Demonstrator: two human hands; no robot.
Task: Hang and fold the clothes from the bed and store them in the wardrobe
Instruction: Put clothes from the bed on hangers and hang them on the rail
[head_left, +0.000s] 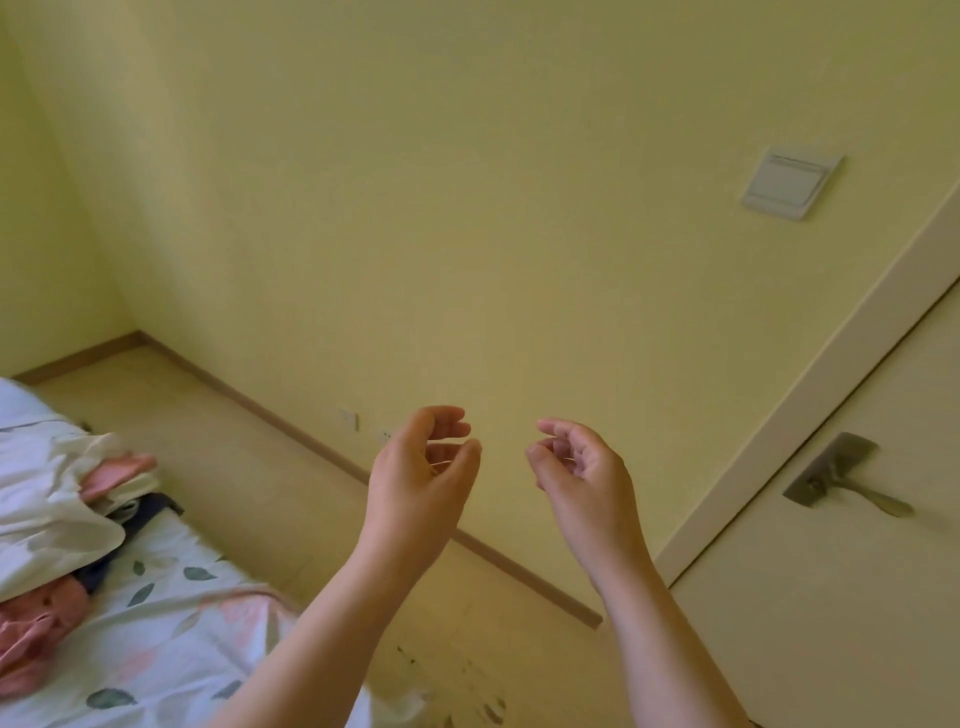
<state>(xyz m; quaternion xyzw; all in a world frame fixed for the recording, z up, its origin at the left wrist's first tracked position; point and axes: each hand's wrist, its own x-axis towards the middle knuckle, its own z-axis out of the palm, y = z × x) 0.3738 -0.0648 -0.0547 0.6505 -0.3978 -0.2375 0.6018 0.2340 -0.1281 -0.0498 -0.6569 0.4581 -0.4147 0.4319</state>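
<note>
Our left hand (421, 467) and right hand (582, 467) hung empty before the wall (467, 208), fingers (448, 415) loosely curled, while the clothes (62, 499), heaped on the bed (171, 613) to our left, looked soft, light and floppy, best pinched at shoulders or waistband.

We see a home bedroom: a bed (156, 649) with a leafy sheet (200, 574), clothes (57, 499) heaped on it, and, to the bed's right, a door (831, 639) and a wall switch (789, 184).
</note>
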